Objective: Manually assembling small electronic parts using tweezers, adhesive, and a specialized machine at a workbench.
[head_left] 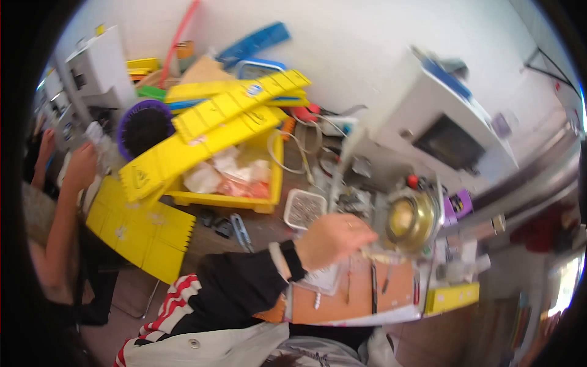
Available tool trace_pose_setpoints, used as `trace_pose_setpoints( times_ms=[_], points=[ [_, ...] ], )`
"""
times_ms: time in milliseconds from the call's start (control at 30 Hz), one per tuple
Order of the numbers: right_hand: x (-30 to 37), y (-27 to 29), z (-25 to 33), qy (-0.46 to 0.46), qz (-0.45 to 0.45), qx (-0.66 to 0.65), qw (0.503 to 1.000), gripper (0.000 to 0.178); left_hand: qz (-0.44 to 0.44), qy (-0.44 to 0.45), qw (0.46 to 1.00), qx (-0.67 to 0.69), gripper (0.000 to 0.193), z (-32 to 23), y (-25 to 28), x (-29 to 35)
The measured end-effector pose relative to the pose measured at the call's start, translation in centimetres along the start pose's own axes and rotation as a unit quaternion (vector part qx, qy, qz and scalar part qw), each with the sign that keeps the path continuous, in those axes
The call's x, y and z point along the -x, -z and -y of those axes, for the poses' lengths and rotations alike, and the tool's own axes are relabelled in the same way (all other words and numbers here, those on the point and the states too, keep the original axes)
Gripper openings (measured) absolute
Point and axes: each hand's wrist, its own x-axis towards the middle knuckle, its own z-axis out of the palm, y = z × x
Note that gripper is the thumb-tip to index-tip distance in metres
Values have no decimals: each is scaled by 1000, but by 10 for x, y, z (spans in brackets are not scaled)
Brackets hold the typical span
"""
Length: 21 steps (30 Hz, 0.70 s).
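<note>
Metal bowl (422, 229) lies to the right of your left hand (336, 241), a little farther from your body, in front of the white machine (400, 116). It is round, so I can find no long axis in it; what matters more is the direction, and your fingertips point to the right, nearly toward its near left side. A narrow gap seems to remain between them, so I judge that they are near but do not touch.

Of your two hands, only the left one shows, hence it is the nearer; your right hand is not in view, and I cannot tell where it is. The fingers of the left hand are bent and close together. They are blurred, and I cannot tell whether they pinch some small thing or nothing.

Just beyond this hand, on its left, you have the white tray (288, 211) with small pieces inside. Below the hand, toward you, the orange board (330, 309) carries a few thin tools. Well apart, at the far left, another person's hand (82, 166) is raised.
</note>
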Motion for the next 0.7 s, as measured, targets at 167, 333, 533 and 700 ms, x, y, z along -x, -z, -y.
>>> trace_pose_setpoints(
  times_ms=[167, 333, 533, 700],
  points=[
    [-2, -23, -74, 72, 3, 512, 856, 31, 3, 17, 999, -32, 22, 4, 10, 0],
    [-19, -63, -128, -17, 6, 242, 970, 19, -2, 52, 998, -21, 21, 6, 0, -7],
    [-60, -36, -149, 3, -56, 41, 998, 23, -3, 88, 996, -33, 20, -1, -8, 0],
    [-86, -8, -103, 122, -185, 138, 965, 27, 3, 91, 995, -34, 22, -2, -6, 0]
  ],
)
